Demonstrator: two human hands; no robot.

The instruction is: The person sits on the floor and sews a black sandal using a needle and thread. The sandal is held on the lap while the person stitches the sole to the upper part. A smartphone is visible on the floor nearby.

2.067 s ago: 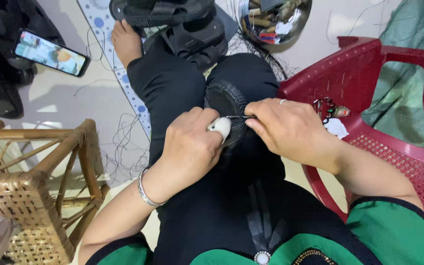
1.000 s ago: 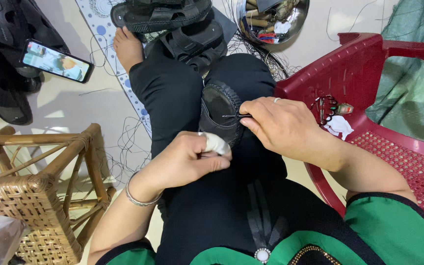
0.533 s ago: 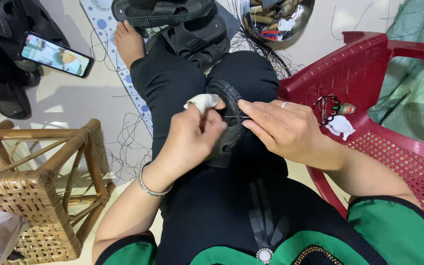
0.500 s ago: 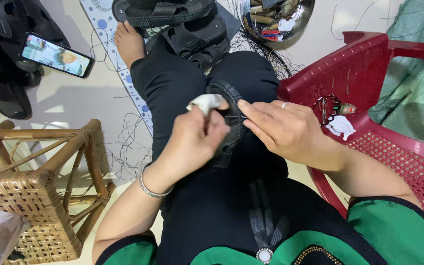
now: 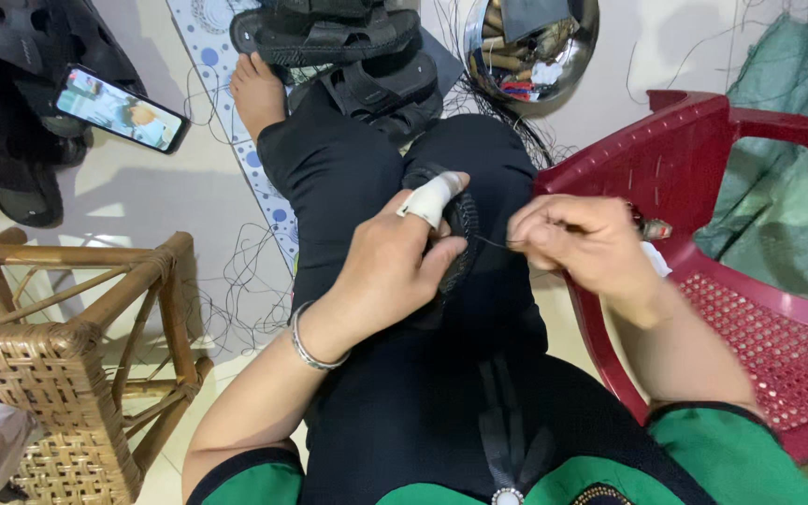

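Note:
A black shoe sole [image 5: 461,234] rests on my knee, over black trousers. My left hand [image 5: 395,262] grips it from the left, its forefinger wrapped in white tape and lying along the sole's top edge. My right hand [image 5: 572,238] is just to the right of the sole, fingers pinched on a thin needle with dark thread [image 5: 490,242] that runs back to the sole's edge. A silver bangle [image 5: 308,342] circles my left wrist.
A red plastic chair [image 5: 750,281] stands at my right with small items on its seat. A wicker stool [image 5: 58,355] is at the left. Black sandals [image 5: 339,37], a steel bowl of tools [image 5: 530,47] and a phone [image 5: 122,108] lie on the floor ahead.
My right hand has pulled away to the right, drawing the thread out of the sole. My left hand has shifted its grip, the taped finger now on the sole's top edge.

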